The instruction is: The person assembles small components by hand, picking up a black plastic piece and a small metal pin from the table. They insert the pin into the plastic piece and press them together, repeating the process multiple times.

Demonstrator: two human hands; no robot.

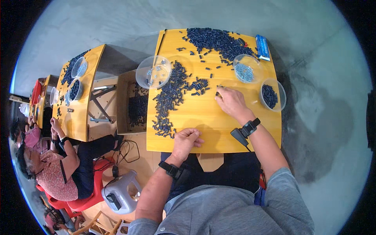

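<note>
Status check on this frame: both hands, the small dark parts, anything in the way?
Left hand fisted at table edge. Right hand flat on table, fingertips at dark parts. Grip contents unclear. Nothing between.

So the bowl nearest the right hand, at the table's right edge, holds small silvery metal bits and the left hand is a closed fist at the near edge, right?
Not quite. In the head view the bowl at the right edge holds dark blue-black pieces; the silvery bits sit in the bowl behind it. The left hand is indeed a fist at the near edge.

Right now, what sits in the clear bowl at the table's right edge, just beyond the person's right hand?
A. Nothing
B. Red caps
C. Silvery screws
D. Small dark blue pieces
D: the clear bowl at the right edge holds small dark blue pieces, just right of the right hand.
</note>
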